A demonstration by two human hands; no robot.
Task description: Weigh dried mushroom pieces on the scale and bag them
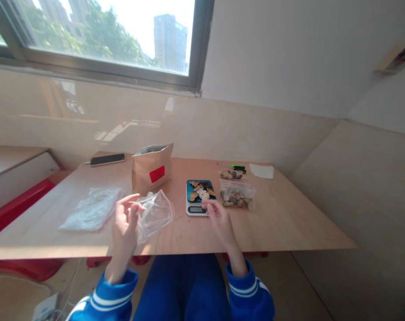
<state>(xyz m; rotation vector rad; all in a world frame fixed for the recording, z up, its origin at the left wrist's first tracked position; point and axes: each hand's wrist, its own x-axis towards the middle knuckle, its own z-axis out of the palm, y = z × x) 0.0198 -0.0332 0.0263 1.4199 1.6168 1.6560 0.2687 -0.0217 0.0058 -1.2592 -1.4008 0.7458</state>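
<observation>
Left hand [125, 223], lower centre-left of frame, fingers pinched on the rim of a clear, crumpled plastic zip bag [154, 215]; bag hanging out toward frame centre, its lower part resting on the pale wooden table [289, 223]. Right hand [221, 220], lower centre, fingers loosely spread and holding nothing, fingertips touching the near edge of a small white digital kitchen scale [196, 208]. On the scale's blue platform, a heap of brown dried slices [201, 189]. Hands apart, with a bare strip of table between the bag and the scale.

Just right of the scale, nearly touching it: a clear filled bag of dried slices [237, 196]. Behind that, a smaller filled clear bag [231, 174], then a green and black pen-like tool [238, 168] and a white paper slip [262, 170] near the far table edge. Behind the held bag, upright and open at the top: a brown paper pouch with a red label [152, 167]. Left-centre, flat on the table: a stack of empty clear bags [92, 208]. Upper left of the table: a black phone [108, 159] at the far edge, cable attached.

Open room: wide bare wood across the right part of the table, and along the near edge in front of both hands. Near edge running just under both wrists; blue sleeves with white stripes below it.
</observation>
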